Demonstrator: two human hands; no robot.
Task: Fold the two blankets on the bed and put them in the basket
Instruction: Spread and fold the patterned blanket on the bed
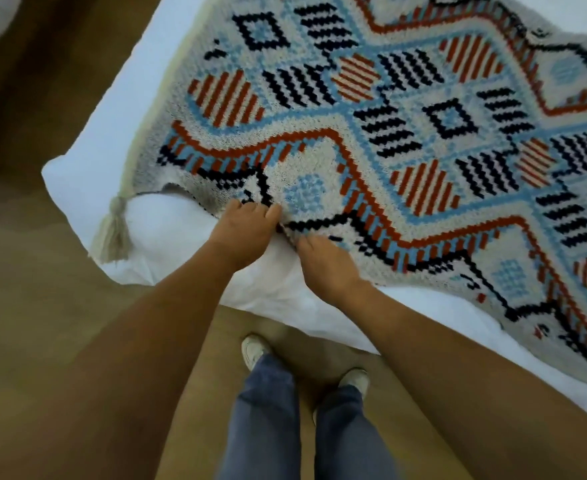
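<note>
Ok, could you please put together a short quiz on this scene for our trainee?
1. True or false: the patterned blanket already sits in a basket.
2. What hangs from the blanket's corner? A. a tassel B. a price tag C. a button
3. Fill in: the left hand and the right hand both grip the blanket's near ____.

Key: 1 false, it lies on the white bed; 2 A; 3 edge.
</note>
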